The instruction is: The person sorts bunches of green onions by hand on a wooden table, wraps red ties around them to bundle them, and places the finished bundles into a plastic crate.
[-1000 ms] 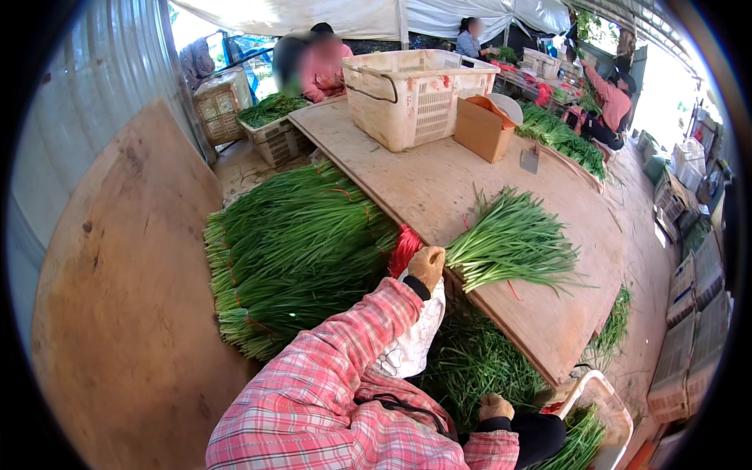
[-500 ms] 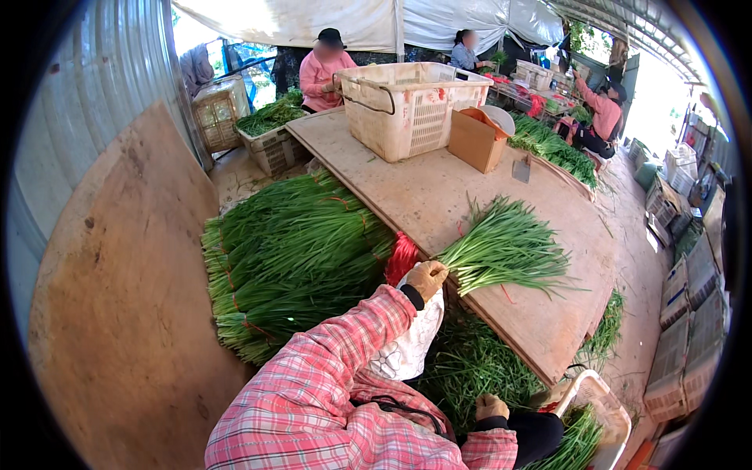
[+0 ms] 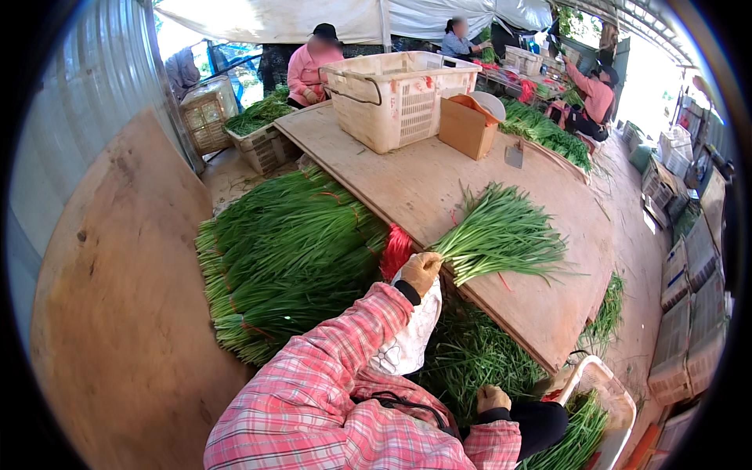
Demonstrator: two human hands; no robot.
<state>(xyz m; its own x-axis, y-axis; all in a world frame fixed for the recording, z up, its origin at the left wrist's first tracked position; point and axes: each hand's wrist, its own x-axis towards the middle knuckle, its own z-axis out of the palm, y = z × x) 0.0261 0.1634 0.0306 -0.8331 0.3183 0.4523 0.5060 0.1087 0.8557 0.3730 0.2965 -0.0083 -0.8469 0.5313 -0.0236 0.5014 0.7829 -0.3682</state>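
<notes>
My left hand (image 3: pixel 421 272), in a tan work glove, is at the table's near edge. Its fingers are closed at the pale stem ends of a loose bunch of garlic chives (image 3: pixel 509 235), whose green leaves fan out to the right across the wooden tabletop (image 3: pixel 407 184). Beside that hand, a bundle of red ties (image 3: pixel 397 252) hangs at the edge. Lower right, my gloved right hand (image 3: pixel 492 398) is curled closed near my knee, above loose greens (image 3: pixel 470 360); what it holds, if anything, is hidden. Tied chive bundles (image 3: pixel 282 258) are stacked on the left.
A white plastic crate (image 3: pixel 392 106) and a cardboard box (image 3: pixel 467 129) stand on the table, with a flat metal blade (image 3: pixel 514 155) nearby. Lower right is a pale basket (image 3: pixel 619 395) holding chives. A curved wooden board (image 3: pixel 117 274) stands left. Several people work farther back.
The view has shifted slightly, moving the table and crate up and left in the picture. My left hand stays at the stem ends; my right hand stays closed near my knee.
</notes>
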